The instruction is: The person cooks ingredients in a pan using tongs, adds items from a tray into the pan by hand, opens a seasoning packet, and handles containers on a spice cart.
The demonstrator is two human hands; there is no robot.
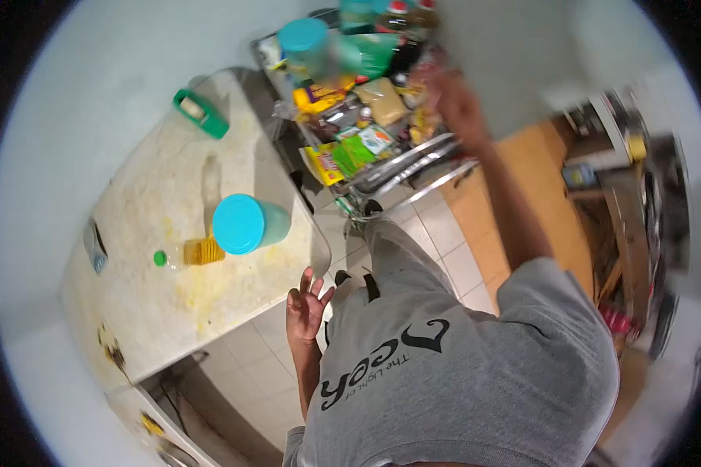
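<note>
My left hand hangs beside the near edge of the pale table, fingers apart and holding nothing. My right hand is raised at the right side of a metal rack full of groceries, next to a blurred reddish packet. Motion smears its fingers, so whether it grips that packet does not show. Within the rack lie a yellow packet, a green packet, a clear bag of tan contents and a tub with a turquoise lid.
On the table stand a turquoise-lidded container, a green-capped bottle of yellow oil and a green plastic object. The rack's metal front rail borders the tiled floor. Shelves with assorted items line the right.
</note>
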